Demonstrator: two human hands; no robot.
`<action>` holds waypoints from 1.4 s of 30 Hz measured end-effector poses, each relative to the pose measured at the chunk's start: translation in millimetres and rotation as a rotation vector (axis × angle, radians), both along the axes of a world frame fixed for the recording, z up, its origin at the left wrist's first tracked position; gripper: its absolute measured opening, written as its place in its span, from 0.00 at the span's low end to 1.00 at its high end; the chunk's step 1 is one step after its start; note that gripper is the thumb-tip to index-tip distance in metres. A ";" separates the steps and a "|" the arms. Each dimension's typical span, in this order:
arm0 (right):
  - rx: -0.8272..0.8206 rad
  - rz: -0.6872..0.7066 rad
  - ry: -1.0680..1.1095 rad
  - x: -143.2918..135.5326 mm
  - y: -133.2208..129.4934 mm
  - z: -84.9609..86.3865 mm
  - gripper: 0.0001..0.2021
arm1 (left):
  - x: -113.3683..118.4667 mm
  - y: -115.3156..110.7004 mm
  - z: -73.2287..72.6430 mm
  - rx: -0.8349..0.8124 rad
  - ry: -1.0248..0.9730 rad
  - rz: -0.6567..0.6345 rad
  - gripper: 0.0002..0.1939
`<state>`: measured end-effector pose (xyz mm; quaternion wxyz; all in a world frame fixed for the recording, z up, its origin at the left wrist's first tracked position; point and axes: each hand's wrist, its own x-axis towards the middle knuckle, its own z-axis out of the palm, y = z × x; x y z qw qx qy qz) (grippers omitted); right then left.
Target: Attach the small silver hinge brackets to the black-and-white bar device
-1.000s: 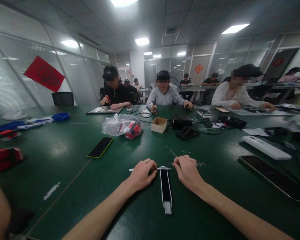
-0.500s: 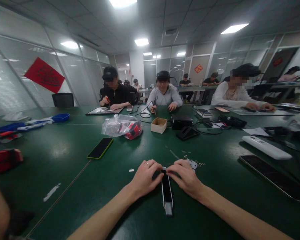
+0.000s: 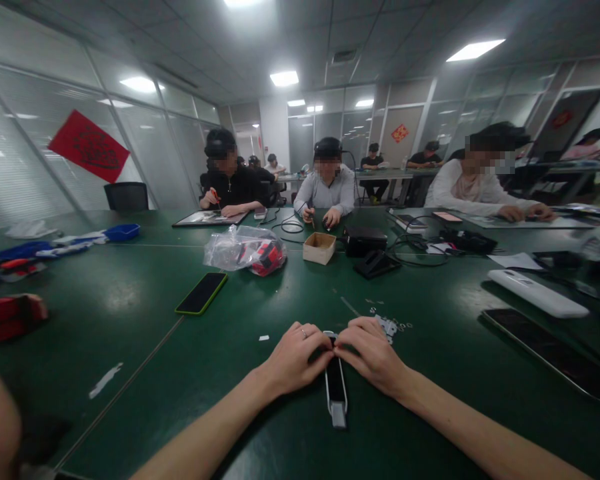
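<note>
A long, narrow device (image 3: 337, 383) with a white rim and black inner face lies on the green table in front of me, a grey piece (image 3: 339, 415) at its near end. Over its far end, my left hand (image 3: 299, 355) has thumb and fingers pinched together from the left. From the right, my right hand (image 3: 373, 350) pinches at the same spot, the fingertips of both hands nearly meeting. Whatever they hold there is too small or too hidden to make out. Beyond my right hand lie small grey metal parts (image 3: 387, 326) and rings.
A green-edged phone (image 3: 202, 293) lies left, with a plastic bag (image 3: 245, 250) and a small open box (image 3: 319, 248) farther back. To the right are a white device (image 3: 537, 293) and a dark phone (image 3: 555, 353). Several people sit across the table.
My fingertips have come closer together over the device's far end, the left hand shifting slightly right. The device stays in place on the table.
</note>
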<state>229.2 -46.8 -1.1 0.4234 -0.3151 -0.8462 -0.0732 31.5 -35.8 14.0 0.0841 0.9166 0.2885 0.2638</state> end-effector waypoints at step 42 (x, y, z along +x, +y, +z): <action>-0.421 -0.267 -0.117 -3.0 6.7 -1.4 0.08 | -11.3 14.8 -4.9 -0.139 0.074 0.275 0.04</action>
